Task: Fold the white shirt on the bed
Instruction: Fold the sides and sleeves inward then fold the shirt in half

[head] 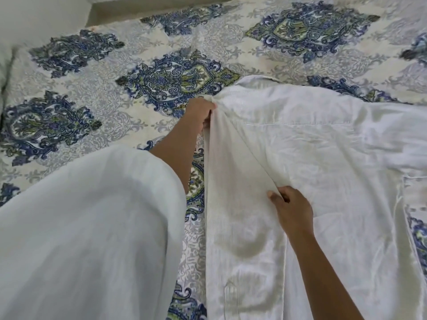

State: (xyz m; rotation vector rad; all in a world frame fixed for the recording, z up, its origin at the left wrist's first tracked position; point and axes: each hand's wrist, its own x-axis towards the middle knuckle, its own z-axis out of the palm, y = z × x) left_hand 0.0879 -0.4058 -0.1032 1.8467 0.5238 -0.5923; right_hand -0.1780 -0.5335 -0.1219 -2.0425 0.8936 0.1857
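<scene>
Both hands — left hand (200, 112), right hand (291, 207) — pinch the white shirt (323, 158).

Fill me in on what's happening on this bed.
A person is folding a white shirt that lies spread on the patterned bedspread. Their left hand grips the shirt near its collar end, and their right hand pinches the cloth lower down. A raised crease runs between the two hands; the fold is not yet laid flat.

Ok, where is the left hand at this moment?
In the head view, the left hand sits left of centre, gripping the white shirt at its far shoulder edge, over the patterned bedspread and beyond the right hand.
</scene>
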